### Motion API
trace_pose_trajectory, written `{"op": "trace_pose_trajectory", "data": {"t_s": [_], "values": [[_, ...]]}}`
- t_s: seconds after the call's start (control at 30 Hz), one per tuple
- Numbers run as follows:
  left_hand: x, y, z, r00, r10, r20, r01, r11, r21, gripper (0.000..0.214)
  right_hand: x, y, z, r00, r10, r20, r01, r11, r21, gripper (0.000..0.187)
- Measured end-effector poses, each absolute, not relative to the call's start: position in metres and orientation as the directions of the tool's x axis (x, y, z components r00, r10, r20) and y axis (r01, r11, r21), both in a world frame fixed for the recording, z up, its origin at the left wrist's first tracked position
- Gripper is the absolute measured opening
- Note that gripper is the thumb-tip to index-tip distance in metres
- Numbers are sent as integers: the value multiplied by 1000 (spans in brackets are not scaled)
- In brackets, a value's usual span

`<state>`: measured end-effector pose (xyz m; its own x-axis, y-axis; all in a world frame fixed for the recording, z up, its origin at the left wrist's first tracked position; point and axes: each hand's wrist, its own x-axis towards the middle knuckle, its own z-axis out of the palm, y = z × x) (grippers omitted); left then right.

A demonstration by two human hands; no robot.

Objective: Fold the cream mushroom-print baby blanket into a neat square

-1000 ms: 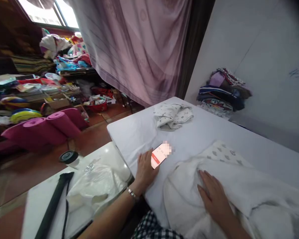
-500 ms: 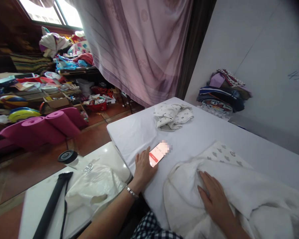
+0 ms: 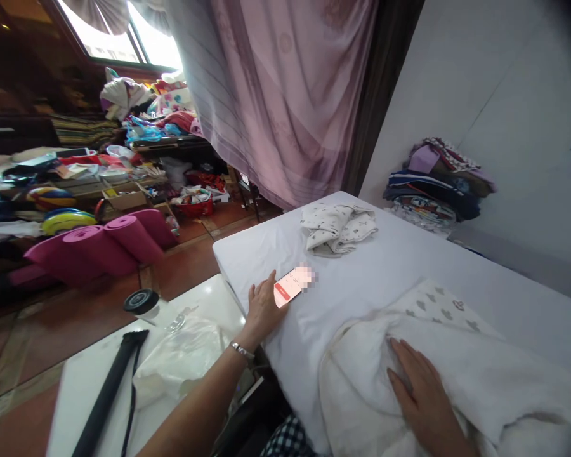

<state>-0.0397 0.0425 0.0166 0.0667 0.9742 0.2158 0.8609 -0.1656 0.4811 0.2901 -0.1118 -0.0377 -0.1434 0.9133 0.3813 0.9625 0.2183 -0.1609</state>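
Observation:
My left hand (image 3: pixel 262 307) rests on the white sheet of the bed (image 3: pixel 385 260), fingers spread, its fingertips touching the near end of a phone (image 3: pixel 292 285) with a lit red and white screen. My right hand (image 3: pixel 421 397) lies flat and open on a heap of white fluffy cloth (image 3: pixel 457 374) at the near right. A white cloth with grey prints (image 3: pixel 438 304) shows from under that heap. A crumpled printed cloth (image 3: pixel 339 226) lies farther up the bed.
A white side table (image 3: pixel 99 374) at the left holds a clear plastic bag (image 3: pixel 181 362), a black strap (image 3: pixel 109 393) and a black-lidded cup (image 3: pixel 143 303). Pink rolled mats (image 3: pixel 109 238) lie on the floor. Folded clothes (image 3: pixel 433 181) are stacked by the wall. A pink curtain (image 3: pixel 285 89) hangs behind.
My left hand has slid the phone up and to the left along the bed's edge. My right hand stays on the white cloth. The view has shifted slightly.

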Motion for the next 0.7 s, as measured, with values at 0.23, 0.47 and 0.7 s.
{"op": "trace_pose_trajectory", "data": {"t_s": [0.23, 0.47, 0.7], "values": [[-51, 60, 19, 45, 987, 152, 858, -116, 501, 79, 292, -112, -40, -170, 894, 415, 961, 244, -131, 57], [-59, 75, 20, 30, 991, 129, 848, -94, 521, 80, 294, -110, -45, -173, 896, 410, 963, 242, -122, 59], [-63, 79, 15, 45, 986, 158, 850, -121, 512, 79, 295, -110, -47, -156, 890, 429, 962, 235, -137, 59]]}}
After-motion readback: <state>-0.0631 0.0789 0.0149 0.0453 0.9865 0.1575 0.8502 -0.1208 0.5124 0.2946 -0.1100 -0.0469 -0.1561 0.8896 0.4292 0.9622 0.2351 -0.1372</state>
